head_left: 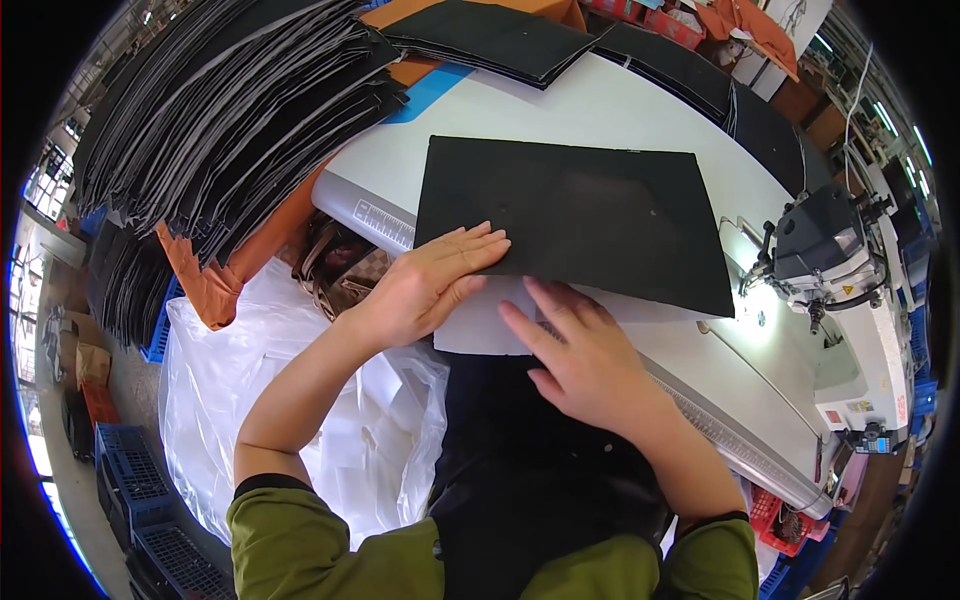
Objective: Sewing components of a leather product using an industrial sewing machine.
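Note:
A black panel (pixel 570 205), flat and roughly rectangular, lies at the front of the white sewing table. Under its near edge a white sheet (pixel 480 322) sticks out toward me. My left hand (pixel 430 285) rests on the panel's near left corner, fingers stretched flat over the black surface, thumb beside the edge above the white sheet. Close by on the right, my right hand (pixel 585 355) has its fingers apart over the white sheet, just below the panel's near edge. Some of its fingertips come close to that edge; whether they touch it I cannot tell.
A sewing machine head (pixel 825 250) with a lit needle area stands at right. Tall stacks of black panels (pixel 230 110) fill the left, with another black stack (pixel 490 40) at the far edge. A clear plastic bag (pixel 300 390) of white pieces hangs below left, near blue crates (pixel 135 465).

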Motion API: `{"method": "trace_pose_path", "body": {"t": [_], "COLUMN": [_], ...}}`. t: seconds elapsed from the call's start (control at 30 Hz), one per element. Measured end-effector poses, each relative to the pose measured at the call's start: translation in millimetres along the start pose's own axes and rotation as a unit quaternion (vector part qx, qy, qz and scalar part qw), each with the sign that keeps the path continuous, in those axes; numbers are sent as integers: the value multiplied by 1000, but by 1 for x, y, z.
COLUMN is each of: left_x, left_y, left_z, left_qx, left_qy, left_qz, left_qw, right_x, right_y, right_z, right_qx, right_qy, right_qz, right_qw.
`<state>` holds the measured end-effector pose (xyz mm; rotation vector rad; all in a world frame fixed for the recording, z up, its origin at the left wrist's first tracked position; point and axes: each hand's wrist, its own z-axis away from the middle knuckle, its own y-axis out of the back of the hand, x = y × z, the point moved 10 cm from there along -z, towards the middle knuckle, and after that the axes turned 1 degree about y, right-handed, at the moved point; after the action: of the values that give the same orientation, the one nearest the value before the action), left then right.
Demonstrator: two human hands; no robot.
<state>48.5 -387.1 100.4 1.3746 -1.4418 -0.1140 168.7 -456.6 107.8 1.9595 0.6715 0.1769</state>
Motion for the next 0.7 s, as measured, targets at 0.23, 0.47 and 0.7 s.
{"method": "trace_pose_path", "body": {"t": [0.23,0.47,0.7], "left_x": [4,-3,-40], "left_y": [1,4,12], "left_z": [-3,-7,-54], "left_qx": [-2,-20,-111], "left_qy": [-19,-20,79], "left_qz": [8,23,110], "left_qw": [1000,999,985], "right_x": [2,19,34], "right_y": [-42,-48,-57], "right_z": [-21,-51,-49], "right_qx": [-21,121,-9], "right_qy": [25,38,-46], "right_qz": [160,90,92], "right_qw": [987,988,995]}}
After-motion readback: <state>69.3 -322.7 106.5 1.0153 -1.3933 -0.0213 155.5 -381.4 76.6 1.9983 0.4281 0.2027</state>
